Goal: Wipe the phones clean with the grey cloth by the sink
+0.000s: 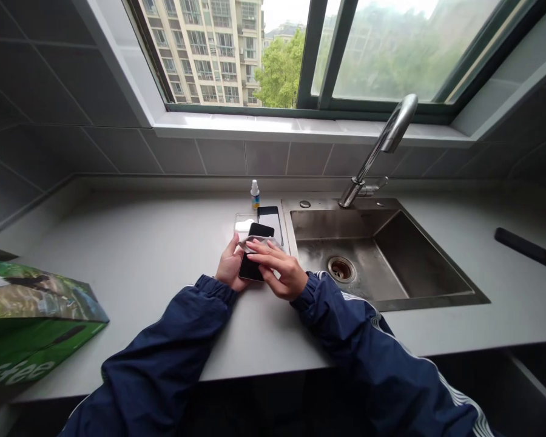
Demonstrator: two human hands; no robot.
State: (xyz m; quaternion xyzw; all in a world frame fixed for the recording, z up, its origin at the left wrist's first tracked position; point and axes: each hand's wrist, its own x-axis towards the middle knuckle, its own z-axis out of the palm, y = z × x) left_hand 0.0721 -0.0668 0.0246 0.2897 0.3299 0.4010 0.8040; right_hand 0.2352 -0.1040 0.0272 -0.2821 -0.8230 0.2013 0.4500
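A black smartphone (251, 267) is tilted up above the counter, and my left hand (231, 264) grips it along its left side. My right hand (279, 267) presses a pale, thin cloth (257, 240) onto the phone's dark face, fingers together over it. The cloth and fingers hide the middle of the phone. Just behind lie a clear phone case (244, 222) and a flat dark-edged sheet or device with a pale surface (270, 217). A small white bottle (255, 194) with a blue and yellow label stands upright behind them.
To the right is a steel sink (391, 255) with a curved faucet (377, 149). A green printed bag or box (40, 321) stands at the left. A long dark object (530, 247) lies right of the sink. The window (300, 60) is behind the counter (155, 243).
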